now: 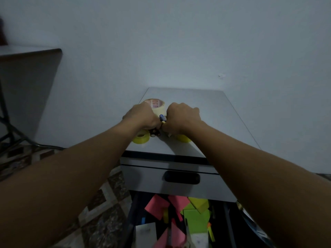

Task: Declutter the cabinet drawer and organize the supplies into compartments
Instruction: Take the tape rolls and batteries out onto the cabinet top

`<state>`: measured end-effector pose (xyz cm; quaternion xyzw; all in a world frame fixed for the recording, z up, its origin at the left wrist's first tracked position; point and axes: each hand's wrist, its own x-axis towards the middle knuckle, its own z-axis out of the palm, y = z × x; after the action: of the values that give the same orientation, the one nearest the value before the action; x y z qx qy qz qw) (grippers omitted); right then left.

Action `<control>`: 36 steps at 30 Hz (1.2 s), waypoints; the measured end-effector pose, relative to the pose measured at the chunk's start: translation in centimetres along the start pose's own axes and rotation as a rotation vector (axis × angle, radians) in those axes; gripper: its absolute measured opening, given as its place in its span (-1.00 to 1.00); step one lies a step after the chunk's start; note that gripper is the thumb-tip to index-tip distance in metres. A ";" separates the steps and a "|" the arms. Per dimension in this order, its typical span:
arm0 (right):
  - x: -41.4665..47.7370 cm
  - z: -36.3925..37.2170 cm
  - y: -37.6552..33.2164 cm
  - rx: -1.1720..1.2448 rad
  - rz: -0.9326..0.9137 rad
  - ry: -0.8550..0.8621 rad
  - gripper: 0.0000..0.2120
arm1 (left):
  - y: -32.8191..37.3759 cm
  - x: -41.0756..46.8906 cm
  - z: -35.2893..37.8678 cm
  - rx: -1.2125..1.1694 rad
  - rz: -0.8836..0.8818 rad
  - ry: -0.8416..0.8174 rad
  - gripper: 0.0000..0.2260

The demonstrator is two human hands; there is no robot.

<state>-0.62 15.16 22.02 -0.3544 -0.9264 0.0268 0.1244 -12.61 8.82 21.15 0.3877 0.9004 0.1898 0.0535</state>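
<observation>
On the grey cabinet top we see a big beige tape roll at the back, a left yellow roll and a right yellow roll nearer us. Below the shut drawer front, the open drawer holds loose sticky notes and scissors; our forearms hide its sides. Our right hand curls round a blue-capped pen. Our left hand is curled just beside it; whether it holds anything we cannot tell.
</observation>
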 end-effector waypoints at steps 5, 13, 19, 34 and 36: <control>0.4 -0.1 0.3 0.006 0.004 0.025 -0.76 | -0.5 0.6 0.0 0.004 0.014 0.015 -0.37; 0.4 -0.1 0.2 0.028 0.026 -0.033 -0.78 | -0.7 1.1 0.1 0.079 0.008 0.036 -0.44; 0.6 0.2 0.4 0.086 0.050 -0.054 -0.76 | -1.0 0.7 -0.3 0.013 -0.020 0.022 -0.45; -1.6 -2.0 1.3 0.394 0.023 0.119 -0.90 | -0.9 -2.7 -2.4 -0.182 0.093 0.081 -0.73; -2.5 -2.3 1.4 0.439 0.005 0.136 -0.89 | -0.6 -4.1 -2.9 -0.231 0.136 0.111 -0.82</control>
<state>2.65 14.46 23.50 -0.3221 -0.8870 0.2041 0.2604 -10.88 4.57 23.38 0.4281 0.8457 0.3167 0.0349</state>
